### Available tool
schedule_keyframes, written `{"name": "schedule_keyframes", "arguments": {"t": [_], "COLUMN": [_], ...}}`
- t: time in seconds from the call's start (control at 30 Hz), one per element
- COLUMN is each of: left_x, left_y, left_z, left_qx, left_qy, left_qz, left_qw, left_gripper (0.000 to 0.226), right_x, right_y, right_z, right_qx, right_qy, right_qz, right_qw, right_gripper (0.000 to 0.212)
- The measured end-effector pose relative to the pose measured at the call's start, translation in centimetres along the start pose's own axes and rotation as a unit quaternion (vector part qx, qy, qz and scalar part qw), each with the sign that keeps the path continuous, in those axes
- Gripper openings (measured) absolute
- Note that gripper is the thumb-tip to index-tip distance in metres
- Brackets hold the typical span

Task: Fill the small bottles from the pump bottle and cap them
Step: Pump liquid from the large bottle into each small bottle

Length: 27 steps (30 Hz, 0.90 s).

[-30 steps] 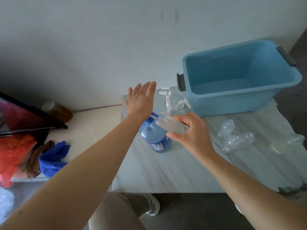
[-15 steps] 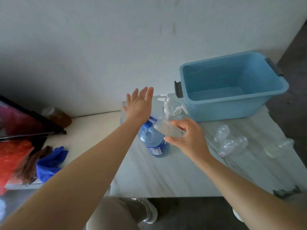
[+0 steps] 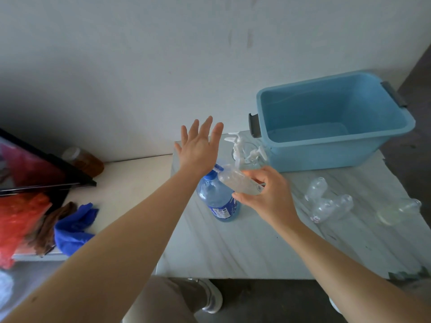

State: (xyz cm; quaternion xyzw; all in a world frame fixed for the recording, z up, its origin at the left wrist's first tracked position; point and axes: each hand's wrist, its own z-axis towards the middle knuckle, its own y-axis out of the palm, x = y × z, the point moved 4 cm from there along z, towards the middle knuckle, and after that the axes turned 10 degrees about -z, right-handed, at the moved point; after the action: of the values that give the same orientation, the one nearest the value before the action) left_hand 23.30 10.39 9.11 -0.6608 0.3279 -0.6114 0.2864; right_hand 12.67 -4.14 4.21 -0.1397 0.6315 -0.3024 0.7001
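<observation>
This looks like a room in a home, put to use as a makeshift work spot, not a lab or a shop; the wall (image 3: 163, 66) is plain white paint with a few scuff marks; a marble-patterned table (image 3: 233, 248) stands against it over a dark floor (image 3: 256, 299); on the table are household goods: a blue plastic tub (image 3: 326, 157) with grey handles, a blue pump bottle (image 3: 218, 199) and clear small bottles (image 3: 326, 201) lying loose; beside it a cream ledge (image 3: 130, 178) holds domestic clutter: a crumpled blue cloth (image 3: 74, 227), a brown jar (image 3: 84, 159) and a red plastic bag (image 3: 18, 220).
</observation>
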Motion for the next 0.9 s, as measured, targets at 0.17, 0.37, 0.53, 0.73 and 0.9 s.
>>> {"name": "schedule_keyframes", "arguments": {"t": [0.17,0.37,0.53,0.73,0.9], "left_x": [-0.8,-0.9,-0.3,0.6,0.1], "left_y": [0.8,0.7,0.0,-0.9,-0.4], "left_z": [-0.1,-0.4,-0.5,-0.2,0.0], "left_qx": [-0.005,-0.014,-0.016,-0.008,-0.013], "left_qy": [-0.019,-0.024,-0.025,-0.003,-0.018], "left_qz": [-0.013,-0.011,-0.029,-0.022,-0.047], "left_qw": [1.0,1.0,0.999,1.0,0.999], "left_gripper": [0.061,0.063,0.06,0.057,0.059], "right_x": [0.5,0.5,-0.3,-1.1,-0.8], "right_y": [0.6,0.7,0.1,-0.6,-0.4], "right_z": [-0.2,-0.4,-0.2,0.1,0.0], "right_qx": [-0.008,-0.008,-0.007,0.01,0.012], "right_qy": [0.008,0.012,0.006,-0.008,-0.008], "right_qz": [-0.009,-0.012,-0.025,-0.022,-0.016], "right_qw": [1.0,1.0,1.0,1.0,1.0], "right_gripper": [0.039,0.039,0.04,0.041,0.039]}}
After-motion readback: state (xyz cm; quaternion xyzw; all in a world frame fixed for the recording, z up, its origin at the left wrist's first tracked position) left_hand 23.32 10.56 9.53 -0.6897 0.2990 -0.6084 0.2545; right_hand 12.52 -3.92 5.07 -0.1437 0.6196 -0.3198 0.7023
